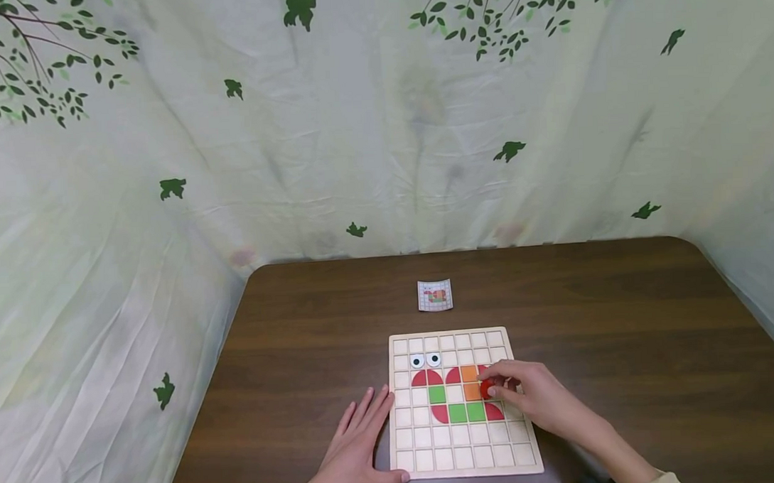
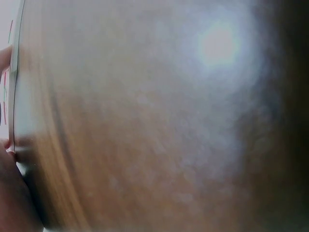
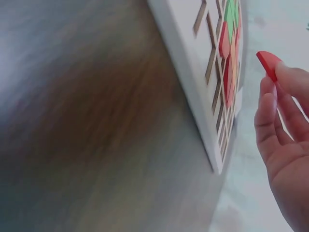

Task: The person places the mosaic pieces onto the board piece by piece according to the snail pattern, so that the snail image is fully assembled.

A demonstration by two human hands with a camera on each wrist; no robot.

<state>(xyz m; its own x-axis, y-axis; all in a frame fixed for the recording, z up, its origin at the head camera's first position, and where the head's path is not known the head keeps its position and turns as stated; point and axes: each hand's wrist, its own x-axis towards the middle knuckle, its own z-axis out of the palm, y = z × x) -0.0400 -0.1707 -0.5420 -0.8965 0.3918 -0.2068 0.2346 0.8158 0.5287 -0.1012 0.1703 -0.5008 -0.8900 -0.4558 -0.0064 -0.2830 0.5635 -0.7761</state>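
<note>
A white grid board [image 1: 443, 458] with a pale wooden rim lies on the table. My left hand [image 1: 359, 448] rests against its left side, fingers spread and straight, thumb over the near corner. Between thumb and fingertips, my right hand [image 1: 546, 396] pinches a red quarter-circle piece [image 3: 269, 64] above the board's right part, beside the orange squares [image 1: 470, 382]. Set in the grid are green squares [image 1: 458, 413], several red quarter-circle tiles [image 1: 440, 414] and two round eye tiles [image 1: 417, 361]. The right fingers partly hide a red tile at the upper right.
Beyond the board lies a small picture card [image 1: 435, 296] showing a coloured figure on a grid. The brown wooden table [image 1: 620, 318] ends at a pale curtain [image 1: 383, 128] printed with green leaves, which also hangs along both sides.
</note>
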